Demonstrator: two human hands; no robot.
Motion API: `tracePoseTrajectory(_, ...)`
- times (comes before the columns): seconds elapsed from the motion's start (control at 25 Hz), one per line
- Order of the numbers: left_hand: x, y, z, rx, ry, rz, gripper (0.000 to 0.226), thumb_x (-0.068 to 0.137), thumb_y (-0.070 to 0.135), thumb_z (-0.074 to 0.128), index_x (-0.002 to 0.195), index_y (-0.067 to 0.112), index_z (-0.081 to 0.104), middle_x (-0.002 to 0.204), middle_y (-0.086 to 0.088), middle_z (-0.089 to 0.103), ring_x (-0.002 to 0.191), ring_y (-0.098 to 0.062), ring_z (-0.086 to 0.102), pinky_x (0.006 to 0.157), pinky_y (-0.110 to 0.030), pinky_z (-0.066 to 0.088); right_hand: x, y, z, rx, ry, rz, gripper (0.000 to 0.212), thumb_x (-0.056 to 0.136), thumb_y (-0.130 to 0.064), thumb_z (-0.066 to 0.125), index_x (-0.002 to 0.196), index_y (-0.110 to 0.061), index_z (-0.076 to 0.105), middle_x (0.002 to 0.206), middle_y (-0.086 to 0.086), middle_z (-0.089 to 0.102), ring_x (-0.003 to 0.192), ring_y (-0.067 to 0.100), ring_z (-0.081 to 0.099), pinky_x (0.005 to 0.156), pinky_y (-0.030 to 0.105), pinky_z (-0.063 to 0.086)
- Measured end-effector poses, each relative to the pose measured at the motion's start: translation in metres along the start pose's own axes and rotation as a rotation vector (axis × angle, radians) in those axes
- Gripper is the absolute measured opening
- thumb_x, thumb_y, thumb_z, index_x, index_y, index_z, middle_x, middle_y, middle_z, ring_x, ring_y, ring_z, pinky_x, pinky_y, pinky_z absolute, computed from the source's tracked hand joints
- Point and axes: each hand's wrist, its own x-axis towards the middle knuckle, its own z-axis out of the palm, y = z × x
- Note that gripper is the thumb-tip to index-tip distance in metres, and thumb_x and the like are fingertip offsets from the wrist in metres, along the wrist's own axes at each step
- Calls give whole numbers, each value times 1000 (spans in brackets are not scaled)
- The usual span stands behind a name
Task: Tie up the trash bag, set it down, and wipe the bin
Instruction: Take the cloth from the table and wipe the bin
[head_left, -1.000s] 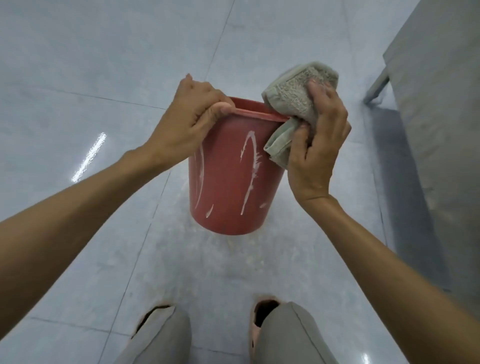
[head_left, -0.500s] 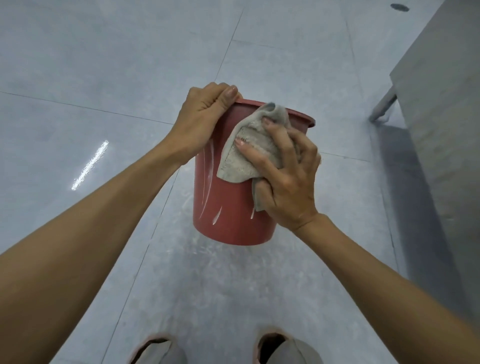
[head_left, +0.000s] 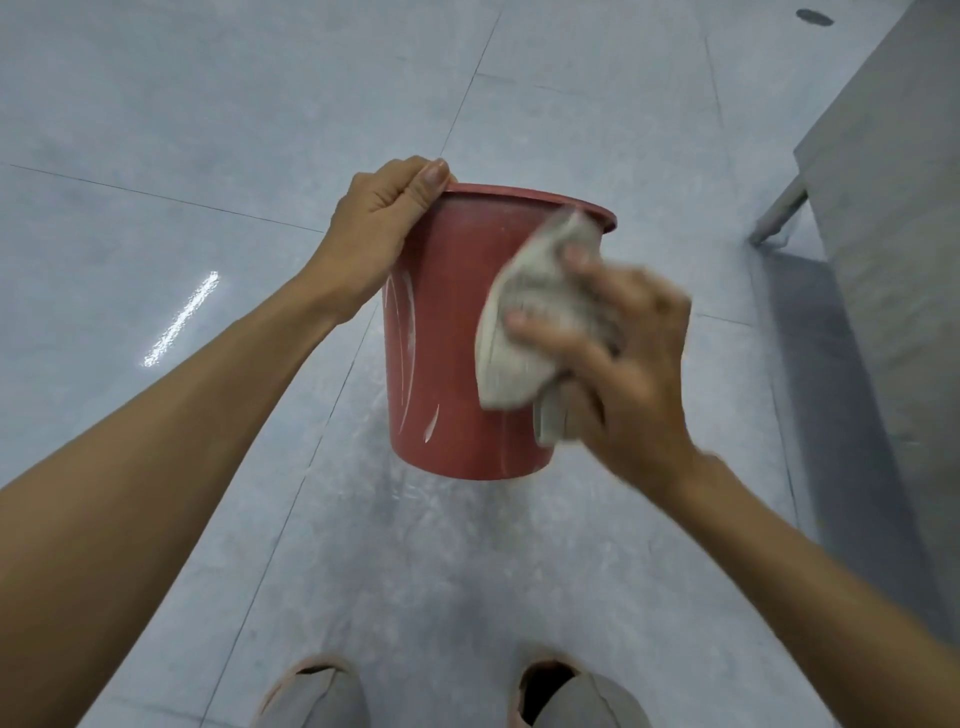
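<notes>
A red plastic bin (head_left: 447, 332) hangs above the floor, held by its rim in my left hand (head_left: 376, 228). White streaks run down its left side. My right hand (head_left: 623, 364) grips a grey cloth (head_left: 524, 332) and presses it against the bin's right side; the hand is blurred by motion. No trash bag is in view.
Grey tiled floor (head_left: 208, 130) lies all around. A grey piece of furniture (head_left: 893, 208) with a metal leg (head_left: 776, 213) stands at the right. My two feet (head_left: 550, 686) show at the bottom edge.
My right hand has swept the cloth from the rim down across the bin's front to its right side. The large white streaks on the front are gone. My left hand keeps its hold.
</notes>
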Motion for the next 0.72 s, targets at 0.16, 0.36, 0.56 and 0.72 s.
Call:
tracePoseTrajectory(0.16,2,2,5,18,-32,25,45,98,50,45,92,12,66,92,-5,57,88,-10,51,84,-30,38,27,2,36,-87,-35,101,38,97,-40,56,133,-34,63,156,16,33,143,45,27,112,54,28)
tracePoseTrajectory(0.36,-6,-2,-5,22,28,13,37,102,44,42,90,18,65,89,1,54,82,-7,48,80,-25,37,-84,-28,25,-20,-294,-171,39,90,-35,75,128,-36,66,149,4,36,135,33,35,92,48,44)
tracePoseTrajectory(0.56,-5,1,-1,25,24,8,36,101,44,44,89,18,65,90,3,55,84,-6,48,81,-24,36,-71,-17,-9,47,-324,-284,32,95,-31,70,126,-28,62,148,4,42,132,33,39,99,45,43)
tracePoseTrajectory(0.72,-3,3,5,28,-19,44,37,100,47,44,92,21,69,95,1,59,92,-10,52,88,-31,40,21,12,17,-54,54,44,29,102,-38,57,131,-34,63,148,12,47,131,40,41,108,45,36)
